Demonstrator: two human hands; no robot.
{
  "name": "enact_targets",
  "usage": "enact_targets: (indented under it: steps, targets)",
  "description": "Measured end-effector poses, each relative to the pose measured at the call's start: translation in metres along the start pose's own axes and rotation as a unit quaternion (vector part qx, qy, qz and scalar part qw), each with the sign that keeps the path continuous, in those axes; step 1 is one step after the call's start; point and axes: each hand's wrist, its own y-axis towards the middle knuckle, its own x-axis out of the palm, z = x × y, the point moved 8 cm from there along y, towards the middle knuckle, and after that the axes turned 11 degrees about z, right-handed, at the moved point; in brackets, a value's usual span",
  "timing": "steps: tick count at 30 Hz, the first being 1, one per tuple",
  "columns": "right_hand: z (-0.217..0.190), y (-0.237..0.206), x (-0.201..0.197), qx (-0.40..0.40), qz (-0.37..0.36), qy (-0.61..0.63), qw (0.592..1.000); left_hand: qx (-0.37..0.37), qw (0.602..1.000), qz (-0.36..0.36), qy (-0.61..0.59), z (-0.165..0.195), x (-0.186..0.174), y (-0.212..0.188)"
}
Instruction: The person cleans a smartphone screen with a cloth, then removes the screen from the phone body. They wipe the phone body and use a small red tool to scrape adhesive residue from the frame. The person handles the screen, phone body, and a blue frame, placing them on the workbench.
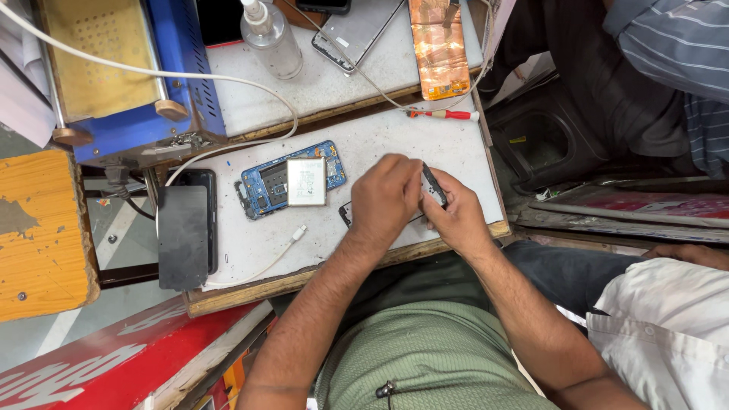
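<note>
on the white surface (380, 144), both hands are gripping a small dark part.

the left hand (383, 199) is curling closed over one end of the dark part (434, 184) while the right hand (456, 216) is pinching its other end between fingertips, the two hands touching just above the surface's near edge. an opened phone (292, 181) with a blue frame and a silvery battery is lying just left of the hands. a black phone (186, 231) is sitting farther left, a white cable (266, 266) is running between them, and a red screwdriver (444, 115) is resting beyond.
</note>
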Motion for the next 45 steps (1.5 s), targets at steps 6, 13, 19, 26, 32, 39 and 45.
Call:
enact_targets:
  steps: [6,13,19,26,32,39,45]
  targets:
    - [0.001,0.001,-0.004,-0.001,0.019,-0.034,0.999,0.042,0.999,-0.014,0.011,0.012,0.002,-0.006]
    - [-0.003,-0.001,-0.004,-0.014,0.009,-0.029,0.999,-0.023,0.999,0.008,-0.021,-0.003,0.003,0.002]
    - [-0.003,-0.002,-0.003,-0.007,0.014,-0.046,0.999,-0.052,0.998,0.033,-0.010,-0.005,0.002,-0.001]
    - [-0.005,-0.003,-0.004,-0.008,0.021,-0.051,0.998,-0.116,0.992,0.057,-0.009,-0.006,0.002,-0.004]
    - [-0.001,-0.003,-0.008,-0.011,0.029,-0.044,0.999,-0.003,1.000,-0.009,-0.009,0.008,0.002,-0.003]
    - [0.003,-0.001,-0.007,0.002,0.022,-0.046,0.999,0.029,0.998,-0.051,-0.007,0.011,0.003,-0.002]
    - [0.000,-0.004,-0.005,-0.024,0.003,-0.026,0.999,-0.062,0.997,-0.017,-0.043,-0.005,0.003,0.004]
